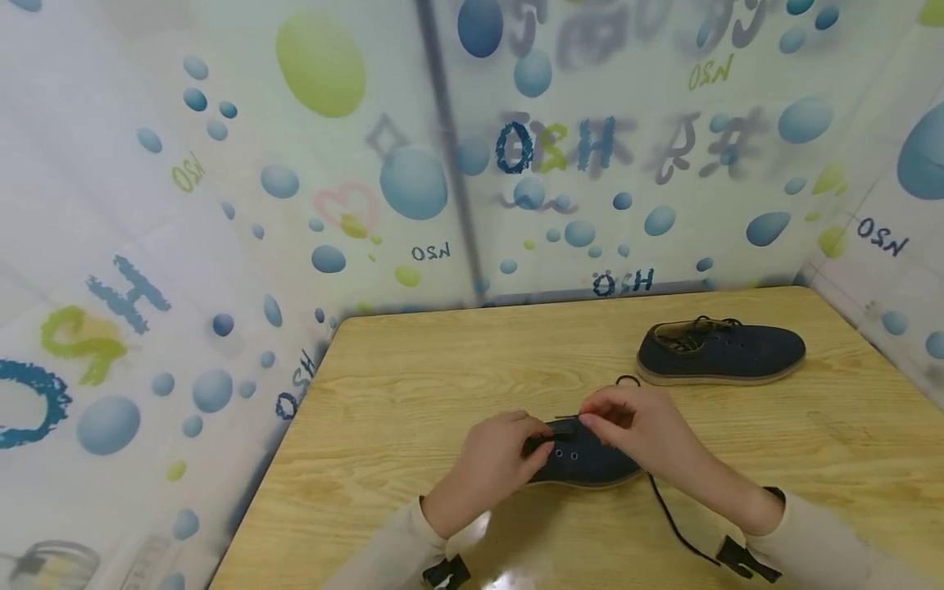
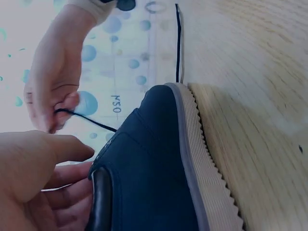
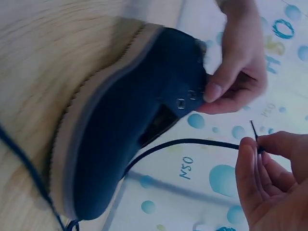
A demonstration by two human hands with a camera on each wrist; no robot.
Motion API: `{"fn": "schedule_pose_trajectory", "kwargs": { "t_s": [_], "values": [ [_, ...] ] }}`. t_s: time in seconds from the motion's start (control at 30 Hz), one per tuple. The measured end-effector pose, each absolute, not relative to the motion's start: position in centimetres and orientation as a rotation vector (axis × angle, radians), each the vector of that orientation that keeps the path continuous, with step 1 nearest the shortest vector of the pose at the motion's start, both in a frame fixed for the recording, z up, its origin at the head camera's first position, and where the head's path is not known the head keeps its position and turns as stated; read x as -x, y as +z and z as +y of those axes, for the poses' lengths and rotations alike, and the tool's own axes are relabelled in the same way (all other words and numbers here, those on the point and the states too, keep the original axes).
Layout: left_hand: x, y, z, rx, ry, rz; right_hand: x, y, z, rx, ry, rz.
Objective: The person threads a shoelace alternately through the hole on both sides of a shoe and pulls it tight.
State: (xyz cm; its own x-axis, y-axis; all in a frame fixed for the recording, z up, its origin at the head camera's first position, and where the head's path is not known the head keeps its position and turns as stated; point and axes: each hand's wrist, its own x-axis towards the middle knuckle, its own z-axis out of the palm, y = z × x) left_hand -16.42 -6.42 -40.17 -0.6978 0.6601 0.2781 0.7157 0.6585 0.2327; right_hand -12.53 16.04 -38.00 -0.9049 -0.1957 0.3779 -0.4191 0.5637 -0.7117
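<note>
A dark navy shoe (image 1: 597, 465) with a pale ridged sole sits on the table, its toe towards the right. My left hand (image 1: 496, 453) is at the shoe's opening. In the right wrist view, the thumb and fingers of that left hand (image 3: 240, 72) pinch the upper's edge beside two metal eyelets (image 3: 181, 103). My right hand (image 1: 652, 422) is raised over the toe side, pinching a black shoelace (image 3: 192, 141) close to its tip. From those fingers the lace runs back to the shoe. Another length of lace (image 1: 673, 520) trails over the table towards the right sleeve.
A matching navy shoe (image 1: 745, 351), with its laces in, stands farther back on the right of the wooden table (image 1: 413, 369). Behind the table hangs a pale curtain (image 1: 354, 164) with blue and green drops. Black clips (image 1: 746, 559) are on the sleeves.
</note>
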Motion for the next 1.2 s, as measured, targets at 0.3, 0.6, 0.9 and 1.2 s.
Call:
{"fn": "schedule_pose_trajectory", "kwargs": {
  "t_s": [0.3, 0.6, 0.9, 1.2],
  "values": [
    [16.7, -40.3, -5.9, 1.124, -0.617, -2.828, 11.0, -39.9, 15.6, -0.569, 0.8, -2.751],
    [16.7, -40.3, -5.6, 1.076, -0.711, -2.857, 10.6, -41.2, 15.2, -0.554, 0.644, -2.689],
    [17.4, -40.3, -5.9, 1.099, -1.005, -2.906, 10.5, -41.3, 14.7, -0.553, 0.567, -2.667],
    [17.9, -39.9, -6.3, 1.164, -1.314, -3.064, 10.8, -42.1, 14.2, -0.592, 0.628, -2.675]
  ]
}}
